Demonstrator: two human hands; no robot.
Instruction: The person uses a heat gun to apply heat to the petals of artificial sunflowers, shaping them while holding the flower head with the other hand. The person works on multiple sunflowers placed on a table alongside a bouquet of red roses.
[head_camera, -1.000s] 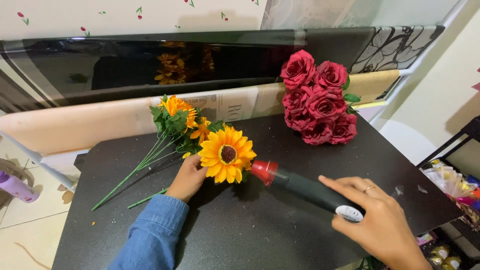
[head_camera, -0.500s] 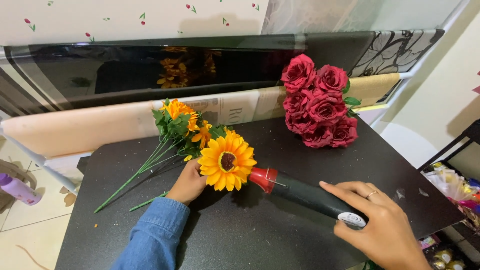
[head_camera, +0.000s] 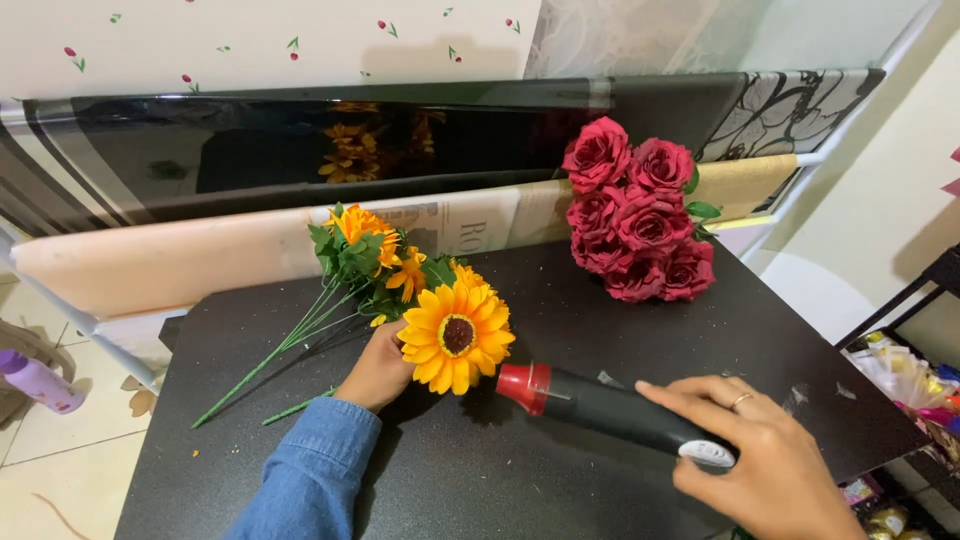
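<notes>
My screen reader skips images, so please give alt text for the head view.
The left hand holds a sunflower on a black table; the right hand rests on a black, red-tipped tool. Red roses lie behind.

We count one big sunflower (head_camera: 457, 336) at centre, one bunch of small orange flowers (head_camera: 372, 252) at ten o'clock, seven red roses (head_camera: 640, 210) at one o'clock, one black red-tipped tool (head_camera: 605, 410) at five o'clock, and two hands.
</notes>
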